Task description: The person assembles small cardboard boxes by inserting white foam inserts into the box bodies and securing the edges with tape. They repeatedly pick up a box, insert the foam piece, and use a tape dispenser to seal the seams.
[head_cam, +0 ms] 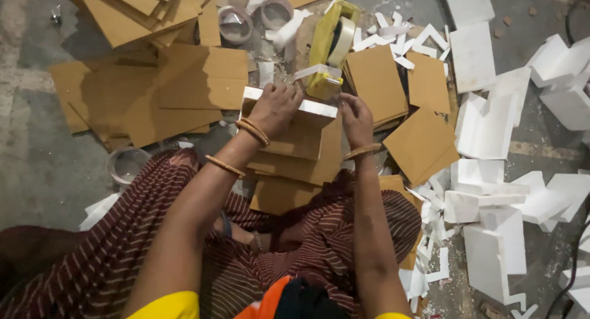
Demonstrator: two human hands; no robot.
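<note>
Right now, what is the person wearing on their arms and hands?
Both arms are bare, with short yellow sleeves at the bottom edge of the view. The left hand has two gold-coloured bangles at the wrist and another higher up the forearm. The right hand has one similar bangle at the wrist. No gloves.

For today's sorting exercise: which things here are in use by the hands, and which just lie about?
In use: left hand pressing the white-edged cardboard box; right hand beside it; yellow tape dispenser.

Lying about: white foam blocks; loose cardboard sheets; tape rolls.
</note>
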